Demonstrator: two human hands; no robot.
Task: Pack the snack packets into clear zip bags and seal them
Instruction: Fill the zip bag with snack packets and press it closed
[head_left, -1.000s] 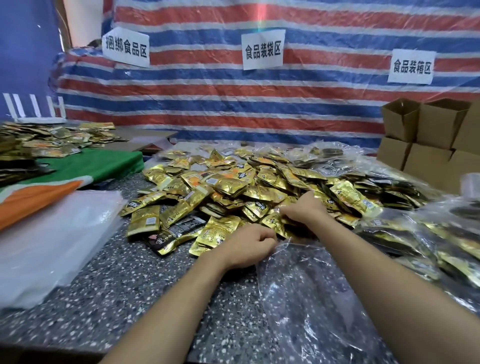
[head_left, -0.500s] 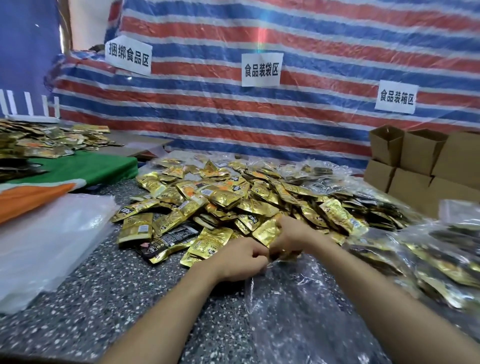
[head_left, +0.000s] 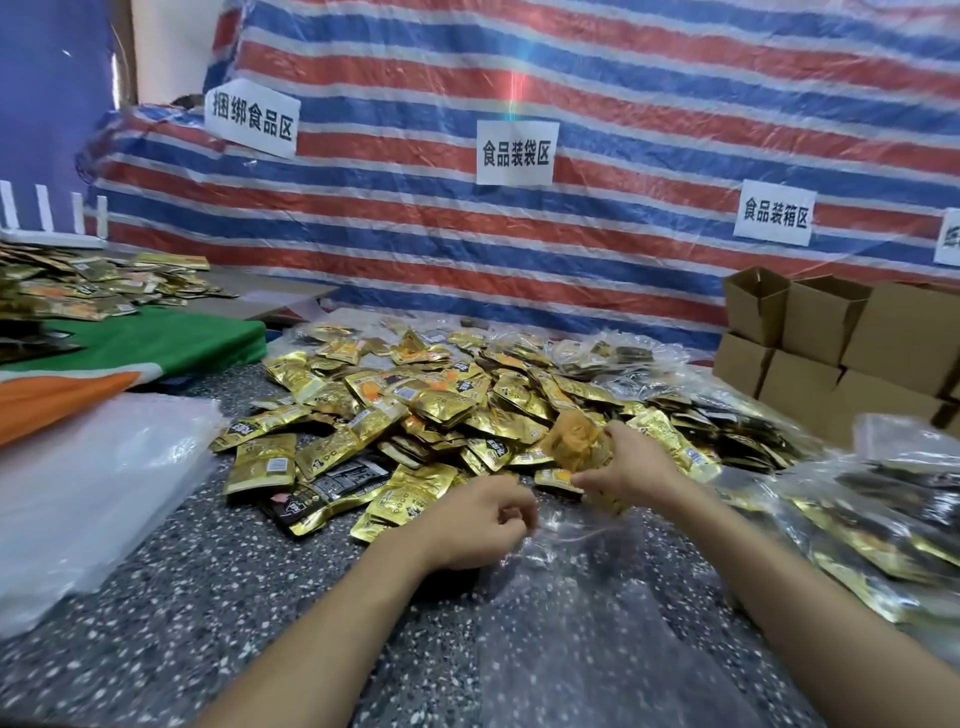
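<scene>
Empty clear zip bag (head_left: 571, 639) is laid on the counter (head_left: 208, 597), long axis running from its mouth back toward the person. The mouth edge appears pinched by the left hand (head_left: 475, 525). A blurred gold snack packet (head_left: 571, 441) is gripped by the right hand (head_left: 631, 467) just beyond the mouth, so the right hand is judged nearer for insertion. The far side is crowded by the loose packet pile (head_left: 415, 405); filled bags (head_left: 857, 530) are stacked to the right.

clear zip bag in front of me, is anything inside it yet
Nothing visible inside the clear zip bag: the speckled table shows through it. The left hand and the right hand, which grips blurred packets, cover part of its mouth.
</scene>
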